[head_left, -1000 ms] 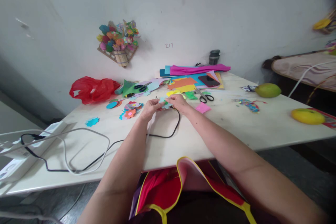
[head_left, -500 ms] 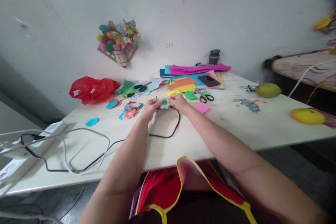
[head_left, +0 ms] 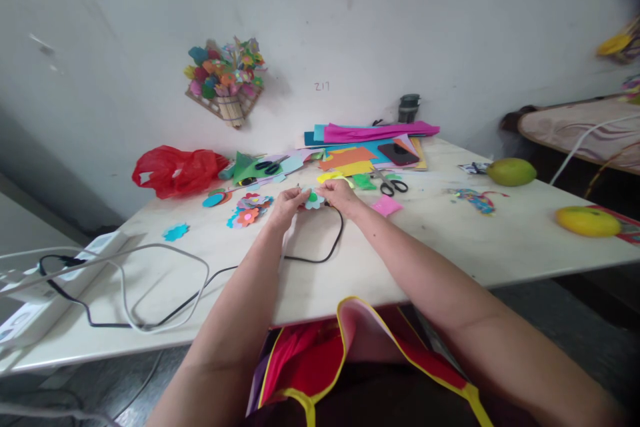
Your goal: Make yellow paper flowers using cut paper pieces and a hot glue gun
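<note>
A pale blue paper flower (head_left: pixel 314 199) is held between the two hands, over the middle of the white table (head_left: pixel 425 240); I cannot tell whether it touches the tabletop. Its face, with a green disc (head_left: pixel 313 197) at the centre, is turned up toward the wearer. The outline is roundish — the petals spread around the disc on every visible side — so I cannot make out a long axis.

The left hand (head_left: pixel 289 205) grips the flower's left edge in a narrow pinch, thumb against the petals. The right hand (head_left: pixel 341 194) holds the right edge, also with its fingers drawn close together; its fingertips are partly hidden.

A black cable (head_left: pixel 336 240) curves from beside the right hand toward the wearer, then runs left, passing behind the left forearm. Left of the left hand lies a pile of paper flowers (head_left: pixel 248 210), with paper discs (head_left: pixel 214 199) just beyond and a bright blue cutout (head_left: pixel 176 232) farther left. To the right of the right hand are a pink paper piece (head_left: pixel 387 205) and black-handled scissors (head_left: pixel 393 187) — handles toward the wearer, blades slanting away to the left. Behind them, a dark phone (head_left: pixel 399 154) rests on coloured sheets (head_left: pixel 347 159).
</note>
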The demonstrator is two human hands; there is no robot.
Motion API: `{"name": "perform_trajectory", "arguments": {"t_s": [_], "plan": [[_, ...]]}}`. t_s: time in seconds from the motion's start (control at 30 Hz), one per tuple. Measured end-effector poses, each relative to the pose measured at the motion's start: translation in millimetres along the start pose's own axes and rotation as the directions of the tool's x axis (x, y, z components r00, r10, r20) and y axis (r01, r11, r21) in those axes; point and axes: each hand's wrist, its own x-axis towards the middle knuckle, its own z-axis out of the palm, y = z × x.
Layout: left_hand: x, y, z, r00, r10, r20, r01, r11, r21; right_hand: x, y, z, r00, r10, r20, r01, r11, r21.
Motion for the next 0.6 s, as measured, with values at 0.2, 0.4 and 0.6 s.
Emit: {"name": "perform_trajectory", "arguments": {"t_s": [0.2,0.4,0.6], "plan": [[0.1,-0.4,-0.5,0.999,-0.014,-0.033,0.014,1.000,-0.004,0.5,0.6,-0.5,1.000,-0.010,-0.013,0.010,1.000,-0.002],[1.1,-2.5,-1.6,1.000,0.017,-0.026,-0.017,1.000,0.008,0.6,0.0,-0.4,1.000,-0.008,-0.016,0.008,1.000,-0.005],[1.0,-1.9,0.4,1.000,0.014,-0.027,-0.014,1.000,-0.011,0.5,-0.6,0.2,1.000,-0.008,-0.022,0.008,1.000,-0.012]]}}
